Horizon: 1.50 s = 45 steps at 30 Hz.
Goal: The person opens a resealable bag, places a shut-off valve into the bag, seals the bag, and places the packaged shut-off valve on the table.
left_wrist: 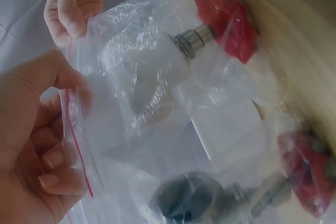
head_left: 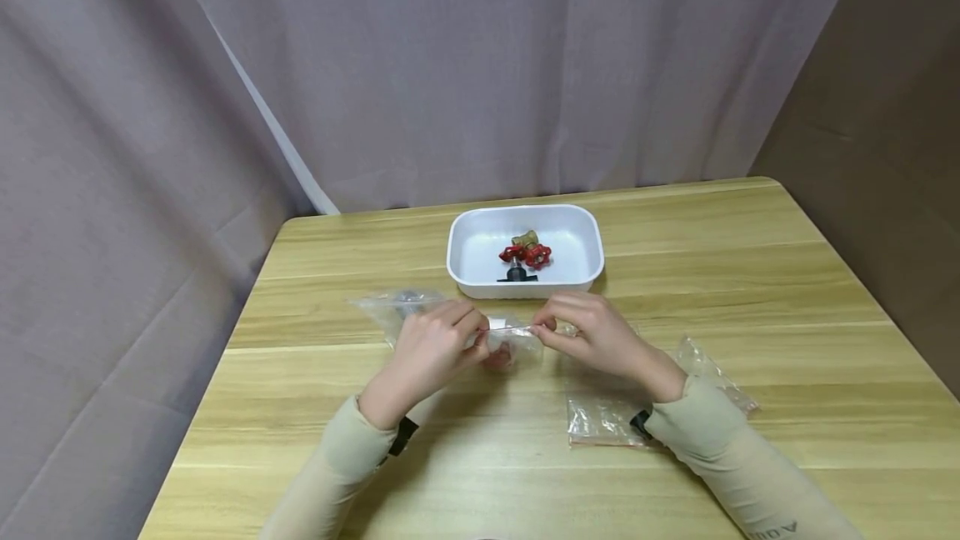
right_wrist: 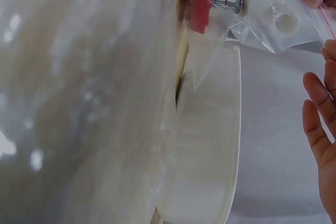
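Observation:
A clear zip bag with a red seal line hangs upright between my hands. My left hand pinches its top edge between thumb and fingers. At the other end of that edge, my right hand pinches the plastic, its other fingers loosely bent in the right wrist view. Through the film I see a white valve with a metal stem and a red handwheel. Lower in the left wrist view, a dark grey valve with another red handwheel also shows through plastic.
Behind my hands stands a white tray holding red-handled valves, a brass fitting and a black-handled part. Another clear bag lies on the wooden table below my right wrist. Grey curtains hang behind.

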Each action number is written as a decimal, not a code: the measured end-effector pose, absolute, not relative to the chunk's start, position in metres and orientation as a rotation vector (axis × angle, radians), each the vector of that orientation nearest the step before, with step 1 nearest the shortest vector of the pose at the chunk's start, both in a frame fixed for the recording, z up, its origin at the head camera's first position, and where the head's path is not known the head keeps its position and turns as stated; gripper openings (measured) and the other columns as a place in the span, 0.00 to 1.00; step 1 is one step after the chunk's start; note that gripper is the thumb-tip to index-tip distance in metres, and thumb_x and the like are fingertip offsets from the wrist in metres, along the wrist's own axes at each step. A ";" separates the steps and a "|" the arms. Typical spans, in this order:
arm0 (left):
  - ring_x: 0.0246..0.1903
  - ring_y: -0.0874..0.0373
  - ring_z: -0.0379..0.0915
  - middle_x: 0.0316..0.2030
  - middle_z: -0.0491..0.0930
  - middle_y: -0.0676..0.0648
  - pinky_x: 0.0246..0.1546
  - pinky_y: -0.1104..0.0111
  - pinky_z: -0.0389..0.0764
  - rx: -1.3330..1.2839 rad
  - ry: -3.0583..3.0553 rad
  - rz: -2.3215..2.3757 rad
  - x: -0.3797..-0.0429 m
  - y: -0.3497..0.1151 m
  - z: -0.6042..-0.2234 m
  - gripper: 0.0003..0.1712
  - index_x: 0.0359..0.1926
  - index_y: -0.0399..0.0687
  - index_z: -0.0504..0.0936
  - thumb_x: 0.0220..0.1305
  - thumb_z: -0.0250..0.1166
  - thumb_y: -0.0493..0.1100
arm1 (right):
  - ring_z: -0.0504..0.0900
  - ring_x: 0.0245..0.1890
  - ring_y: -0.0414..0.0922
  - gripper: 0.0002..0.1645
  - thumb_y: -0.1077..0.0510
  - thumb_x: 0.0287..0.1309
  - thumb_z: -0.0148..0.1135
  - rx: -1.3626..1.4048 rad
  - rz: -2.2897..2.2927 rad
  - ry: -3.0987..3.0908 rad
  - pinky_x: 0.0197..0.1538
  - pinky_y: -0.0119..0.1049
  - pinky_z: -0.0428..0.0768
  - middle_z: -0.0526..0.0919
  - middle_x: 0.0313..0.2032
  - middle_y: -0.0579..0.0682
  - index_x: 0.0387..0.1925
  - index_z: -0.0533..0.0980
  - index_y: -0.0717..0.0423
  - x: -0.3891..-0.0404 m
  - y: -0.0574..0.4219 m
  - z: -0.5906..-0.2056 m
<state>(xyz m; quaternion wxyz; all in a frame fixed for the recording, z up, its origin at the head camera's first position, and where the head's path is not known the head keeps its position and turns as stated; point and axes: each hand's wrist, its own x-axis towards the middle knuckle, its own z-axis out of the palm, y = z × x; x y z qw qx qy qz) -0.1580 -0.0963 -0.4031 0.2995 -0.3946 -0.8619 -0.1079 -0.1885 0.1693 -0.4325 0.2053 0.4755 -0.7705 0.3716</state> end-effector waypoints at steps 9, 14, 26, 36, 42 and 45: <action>0.27 0.61 0.75 0.27 0.79 0.56 0.18 0.72 0.71 -1.031 -2.311 -0.285 -0.152 -0.110 -0.404 0.02 0.30 0.49 0.83 0.55 0.64 0.38 | 0.79 0.32 0.35 0.05 0.60 0.58 0.70 1.323 1.014 -2.147 0.39 0.27 0.78 0.83 0.31 0.38 0.38 0.84 0.52 -0.189 0.169 -0.434; 0.25 0.62 0.72 0.26 0.77 0.57 0.17 0.73 0.69 -1.009 -2.309 -0.284 -0.150 -0.117 -0.404 0.03 0.29 0.50 0.82 0.54 0.67 0.37 | 0.79 0.31 0.35 0.03 0.58 0.61 0.67 1.317 1.015 -2.141 0.38 0.28 0.78 0.82 0.30 0.38 0.37 0.84 0.51 -0.189 0.168 -0.434; 0.25 0.60 0.76 0.27 0.80 0.54 0.15 0.69 0.73 -0.948 -2.309 -0.255 -0.147 -0.129 -0.406 0.03 0.31 0.47 0.83 0.53 0.63 0.37 | 0.78 0.30 0.36 0.03 0.58 0.63 0.66 1.327 1.025 -2.098 0.34 0.35 0.81 0.82 0.30 0.39 0.37 0.83 0.52 -0.190 0.166 -0.434; 0.25 0.59 0.75 0.27 0.79 0.54 0.16 0.68 0.73 -0.925 -2.345 -0.251 -0.143 -0.138 -0.405 0.02 0.31 0.47 0.82 0.54 0.65 0.37 | 0.78 0.29 0.37 0.08 0.65 0.55 0.68 1.334 1.022 -2.050 0.32 0.36 0.80 0.81 0.29 0.40 0.36 0.82 0.53 -0.190 0.164 -0.434; 0.26 0.58 0.77 0.28 0.81 0.53 0.17 0.67 0.74 -0.906 -2.354 -0.258 -0.143 -0.142 -0.405 0.04 0.32 0.46 0.83 0.53 0.68 0.36 | 0.77 0.28 0.38 0.08 0.65 0.54 0.68 1.329 1.022 -2.042 0.33 0.34 0.79 0.80 0.28 0.40 0.36 0.82 0.53 -0.190 0.165 -0.433; 0.25 0.57 0.78 0.28 0.81 0.53 0.16 0.66 0.74 -0.893 -2.351 -0.252 -0.143 -0.145 -0.405 0.05 0.32 0.46 0.83 0.52 0.70 0.37 | 0.77 0.29 0.37 0.06 0.64 0.56 0.68 1.320 1.020 -2.051 0.33 0.35 0.79 0.80 0.28 0.40 0.36 0.82 0.53 -0.189 0.166 -0.433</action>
